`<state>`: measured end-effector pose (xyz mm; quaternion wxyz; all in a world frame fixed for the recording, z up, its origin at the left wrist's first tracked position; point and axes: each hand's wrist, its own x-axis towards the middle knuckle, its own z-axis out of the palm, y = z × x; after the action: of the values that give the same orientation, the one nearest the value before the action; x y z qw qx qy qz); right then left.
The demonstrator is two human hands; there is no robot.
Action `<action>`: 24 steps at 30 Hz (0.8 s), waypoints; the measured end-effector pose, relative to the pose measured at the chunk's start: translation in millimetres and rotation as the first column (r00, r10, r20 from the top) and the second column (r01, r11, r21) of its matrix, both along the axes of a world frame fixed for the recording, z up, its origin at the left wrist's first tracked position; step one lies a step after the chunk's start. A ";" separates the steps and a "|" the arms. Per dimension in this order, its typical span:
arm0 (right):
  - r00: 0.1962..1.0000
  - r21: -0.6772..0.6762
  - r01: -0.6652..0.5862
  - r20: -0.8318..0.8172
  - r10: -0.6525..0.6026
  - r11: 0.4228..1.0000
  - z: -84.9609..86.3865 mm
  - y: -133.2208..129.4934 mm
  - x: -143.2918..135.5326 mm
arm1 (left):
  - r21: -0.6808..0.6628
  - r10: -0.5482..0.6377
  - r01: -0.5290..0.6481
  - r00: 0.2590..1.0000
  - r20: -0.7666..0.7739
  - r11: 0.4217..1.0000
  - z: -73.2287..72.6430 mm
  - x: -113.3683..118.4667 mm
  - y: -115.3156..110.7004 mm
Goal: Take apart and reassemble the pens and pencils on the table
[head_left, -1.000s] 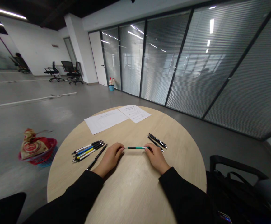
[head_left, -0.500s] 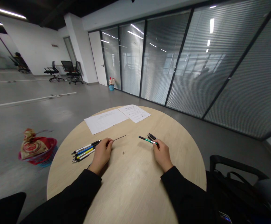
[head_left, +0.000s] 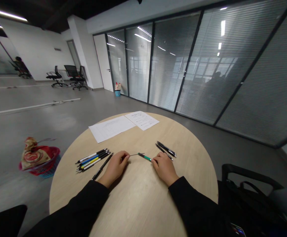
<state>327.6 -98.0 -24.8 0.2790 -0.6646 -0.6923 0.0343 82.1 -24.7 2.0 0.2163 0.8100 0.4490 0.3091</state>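
My left hand (head_left: 116,167) pinches a thin dark pen refill (head_left: 133,154) that points right over the table. Held in the closed fingers of my right hand (head_left: 165,167) is a green pen barrel (head_left: 147,158) with a black end facing left. The refill's tip overlaps the barrel's black end in view; I cannot tell if they touch. Left of my left hand lies a single black pen (head_left: 103,166), next to several pens (head_left: 92,159) with white, blue and yellow barrels. Just beyond my right hand are black pens (head_left: 167,148), one partly behind my fingers.
Two printed sheets (head_left: 112,128) lie at the far side of the round wooden table (head_left: 138,204). A basket (head_left: 56,154) with a paper bag stands on the floor at left. A black chair armrest (head_left: 252,176) is close by at right.
Both hands have come together: the left moved right with the refill, the right moved left and slightly down with the green barrel. The black pens on both sides now show more fully.
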 end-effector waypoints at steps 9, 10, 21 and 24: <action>0.976 0.143 -0.161 -0.122 0.179 0.977 -1.9 2.1 -4.4 | 0.063 -0.133 0.135 0.991 -0.033 0.989 1.2 4.8 -5.7; 0.975 0.136 -0.172 -0.119 0.188 0.976 -2.5 2.3 -5.0 | 0.066 -0.136 0.138 0.990 -0.035 0.988 1.1 4.6 -5.6; 0.997 0.079 -0.001 0.077 -0.005 0.997 -1.8 -1.0 -11.2 | 0.075 0.061 -0.044 0.970 -0.236 0.996 -10.5 -6.4 13.2; 0.995 0.057 -0.006 0.096 0.001 0.998 -3.3 -1.0 -15.1 | 0.088 0.056 -0.032 0.959 -0.278 0.996 -12.2 -4.9 14.0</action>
<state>312.5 -99.0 -28.0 0.2644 -0.6560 -0.7068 -0.0172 77.2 -10.7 -10.1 0.1103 0.8436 0.4798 0.2144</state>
